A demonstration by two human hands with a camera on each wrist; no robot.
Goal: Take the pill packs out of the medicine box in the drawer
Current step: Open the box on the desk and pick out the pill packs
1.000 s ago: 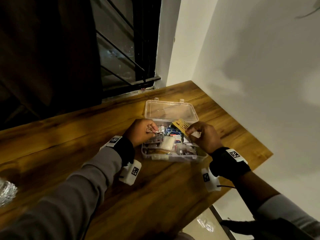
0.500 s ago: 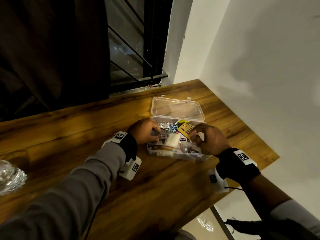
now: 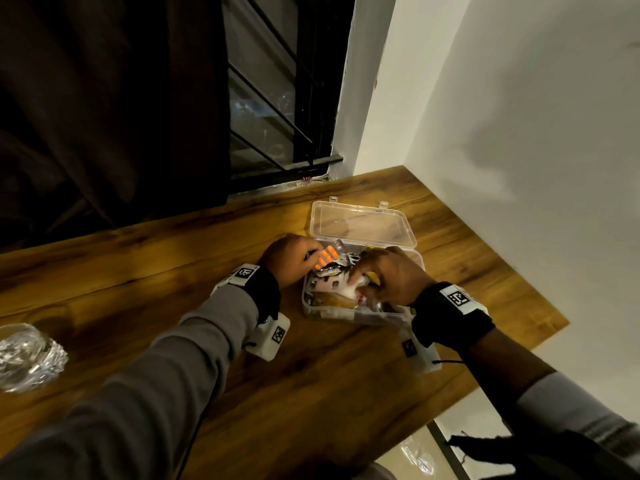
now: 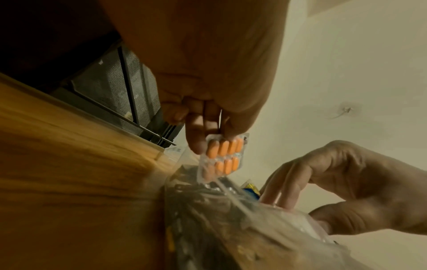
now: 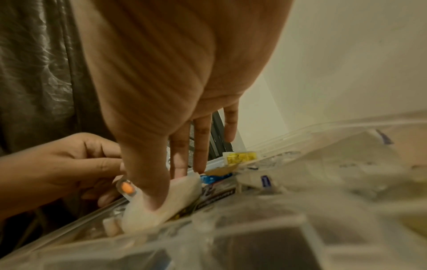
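Head view: orange pill pack (image 3: pixel 327 258) newly lifted clear of open medicine box (image 3: pixel 349 315), pinched in left hand (image 3: pixel 289 259); right hand (image 3: pixel 391 277), fingers extended, now pressing remaining contents. Extraction underway.

box (image 3: pixel 313 308) top open, lid (image 3: pixel 360 225) flat behind | R hand (image 3: pixel 391 275) fills middle | wall (image 3: pixel 519 133) close on right | bare tabletop (image 3: pixel 138 271) left

A wooden table (image 3: pixel 173 271) bears a clear medicine box (image 3: pixel 346 315) and crinkled foil (image 3: pixel 27 358).
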